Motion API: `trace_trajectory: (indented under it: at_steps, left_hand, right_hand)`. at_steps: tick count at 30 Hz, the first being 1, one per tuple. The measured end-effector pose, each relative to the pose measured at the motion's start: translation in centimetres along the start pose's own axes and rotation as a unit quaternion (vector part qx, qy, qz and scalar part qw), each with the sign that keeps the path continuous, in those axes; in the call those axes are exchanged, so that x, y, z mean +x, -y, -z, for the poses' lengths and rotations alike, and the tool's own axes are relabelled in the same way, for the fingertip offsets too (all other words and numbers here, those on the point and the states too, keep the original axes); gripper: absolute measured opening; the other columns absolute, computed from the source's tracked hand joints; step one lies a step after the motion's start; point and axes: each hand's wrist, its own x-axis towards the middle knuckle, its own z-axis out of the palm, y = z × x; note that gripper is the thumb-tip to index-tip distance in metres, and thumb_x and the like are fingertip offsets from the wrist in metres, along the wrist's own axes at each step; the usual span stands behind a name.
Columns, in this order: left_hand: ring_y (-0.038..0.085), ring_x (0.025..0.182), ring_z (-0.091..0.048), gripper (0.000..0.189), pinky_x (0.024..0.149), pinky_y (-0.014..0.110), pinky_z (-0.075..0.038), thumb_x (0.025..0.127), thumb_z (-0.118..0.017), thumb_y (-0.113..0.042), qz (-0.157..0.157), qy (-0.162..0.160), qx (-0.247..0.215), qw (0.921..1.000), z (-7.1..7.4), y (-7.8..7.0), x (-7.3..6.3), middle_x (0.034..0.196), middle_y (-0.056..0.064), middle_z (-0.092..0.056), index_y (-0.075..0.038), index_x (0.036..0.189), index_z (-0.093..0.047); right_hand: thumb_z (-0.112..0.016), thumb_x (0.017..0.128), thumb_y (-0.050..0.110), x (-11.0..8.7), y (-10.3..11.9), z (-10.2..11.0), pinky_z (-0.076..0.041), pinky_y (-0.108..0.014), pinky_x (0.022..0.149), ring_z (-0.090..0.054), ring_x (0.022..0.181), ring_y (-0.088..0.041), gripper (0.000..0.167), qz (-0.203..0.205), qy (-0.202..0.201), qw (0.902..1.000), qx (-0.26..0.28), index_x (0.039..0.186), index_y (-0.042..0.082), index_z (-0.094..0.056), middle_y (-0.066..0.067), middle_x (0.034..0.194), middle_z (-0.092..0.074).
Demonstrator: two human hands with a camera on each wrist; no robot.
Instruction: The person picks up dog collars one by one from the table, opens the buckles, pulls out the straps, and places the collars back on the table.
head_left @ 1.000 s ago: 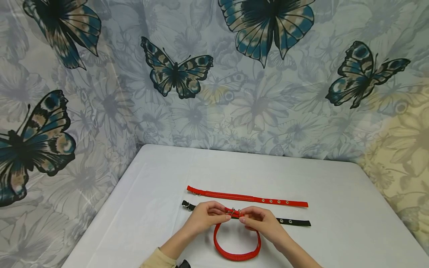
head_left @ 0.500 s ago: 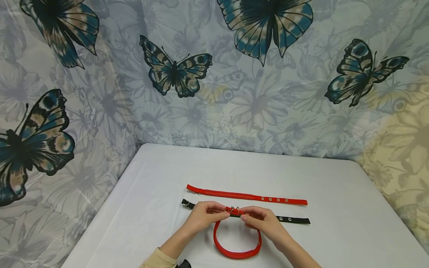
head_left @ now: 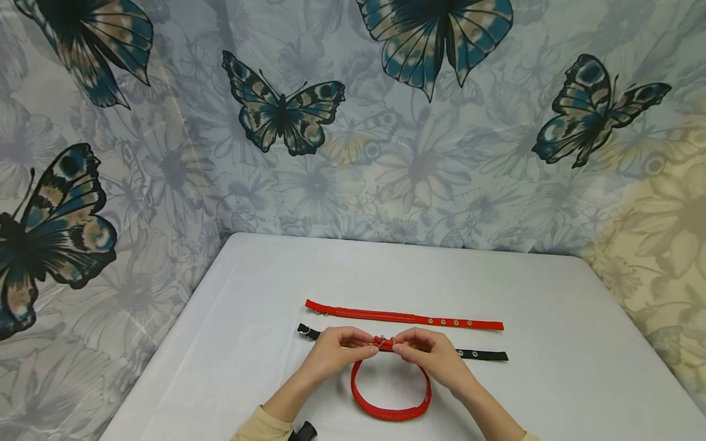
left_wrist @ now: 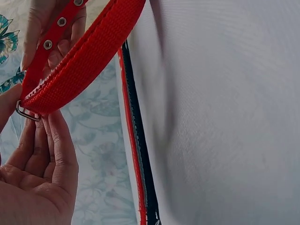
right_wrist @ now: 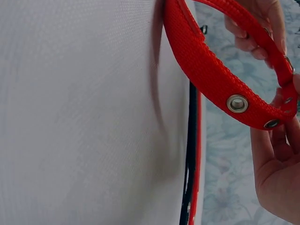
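Note:
Both hands hold a red collar [head_left: 391, 414], bent into a loop with its ends overlapping at the top. My left hand [head_left: 336, 355] pinches the overlap from the left, near a metal ring [left_wrist: 27, 111] seen in the left wrist view. From the right, my right hand [head_left: 438, 358] pinches the same stretch between thumb and fingers. Metal eyelets [right_wrist: 237, 103] line the strap on the right side. The fingers hide much of the fastening. Behind the hands lies a black collar [head_left: 484, 355], its middle covered by them.
Beyond the black collar, a second red collar [head_left: 375, 315] lies stretched out flat, roughly parallel to it. All rest on a white table [head_left: 265, 275], with butterfly-patterned fabric [head_left: 419, 177] hanging behind and at the sides. A black object [head_left: 305, 430] sits by the left wrist.
My right fingertips have shifted slightly left, nearer the left ones, over the overlapping ends. The head view has tilted a little, and both hands keep their grip on the looped red collar.

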Motion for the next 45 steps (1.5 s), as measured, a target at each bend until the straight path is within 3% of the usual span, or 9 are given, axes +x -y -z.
trace_trajectory:
  at_steps: [6, 13, 22, 33, 40, 45]
  left_hand:
    - [0.015, 0.084, -0.065, 0.018, 0.071, 0.027, -0.052, 0.084, -0.077, -0.024, -0.008, -0.003, 0.006, 0.9999, 0.2, 0.0, 0.1, 0.089, -0.003, -0.072, -0.015, 0.099, -0.076]
    - [0.015, 0.082, -0.064, 0.017, 0.068, 0.025, -0.052, 0.085, -0.076, -0.017, -0.024, -0.013, 0.022, 0.9994, 0.1, -0.1, 0.1, 0.089, 0.000, -0.072, -0.010, 0.101, -0.075]
    - [0.013, 0.084, -0.063, 0.016, 0.071, 0.028, -0.052, 0.085, -0.077, -0.026, -0.022, -0.005, 0.005, 0.9997, -0.1, -0.2, 0.0, 0.088, -0.005, -0.072, -0.018, 0.099, -0.076]
    - [0.013, 0.084, -0.062, 0.018, 0.072, 0.028, -0.050, 0.085, -0.077, -0.026, -0.017, -0.013, 0.013, 0.9997, 0.0, 0.4, -0.3, 0.088, -0.006, -0.071, -0.019, 0.101, -0.076]
    - [0.013, 0.082, -0.060, 0.017, 0.070, 0.027, -0.046, 0.087, -0.075, -0.019, -0.013, -0.022, 0.015, 0.9996, 0.0, -1.5, -1.2, 0.087, -0.001, -0.071, -0.011, 0.102, -0.075]
    - [0.013, 0.083, -0.060, 0.017, 0.072, 0.028, -0.047, 0.087, -0.075, -0.023, -0.014, -0.018, 0.010, 0.9997, 0.0, 0.6, -0.4, 0.088, -0.003, -0.071, -0.017, 0.102, -0.076]
  right_hand:
    - [-0.069, 0.092, 0.031, -0.1, 0.1, 0.5, -0.055, -0.033, 0.076, -0.061, 0.086, -0.021, 0.029, 0.016, 0.018, 0.9997, -0.002, 0.111, 0.009, -0.070, -0.013, 0.100, -0.067]
    - [-0.068, 0.092, 0.030, 0.1, 0.1, 0.4, -0.055, -0.035, 0.079, -0.063, 0.088, -0.023, 0.029, 0.017, 0.018, 0.9997, 0.005, 0.111, 0.008, -0.068, -0.009, 0.099, -0.067]
    - [-0.073, 0.088, 0.029, 0.3, 0.2, -0.1, -0.055, -0.037, 0.079, -0.063, 0.085, -0.022, 0.029, 0.008, 0.004, 0.9999, 0.010, 0.107, 0.007, -0.069, -0.009, 0.093, -0.068]
    - [-0.068, 0.092, 0.030, -0.2, 0.2, 0.1, -0.055, -0.031, 0.082, -0.062, 0.093, -0.027, 0.031, 0.022, 0.018, 0.9996, 0.008, 0.113, 0.008, -0.070, -0.008, 0.106, -0.068]
    - [-0.066, 0.094, 0.028, -0.4, 0.0, 0.4, -0.055, -0.031, 0.082, -0.062, 0.099, -0.036, 0.031, 0.027, 0.027, 0.9992, 0.013, 0.115, 0.006, -0.068, -0.010, 0.109, -0.067]
    - [-0.063, 0.096, 0.028, -0.4, -0.1, 0.6, -0.056, -0.030, 0.081, -0.061, 0.101, -0.036, 0.032, 0.030, 0.046, 0.9984, 0.011, 0.118, 0.004, -0.067, -0.012, 0.113, -0.065]
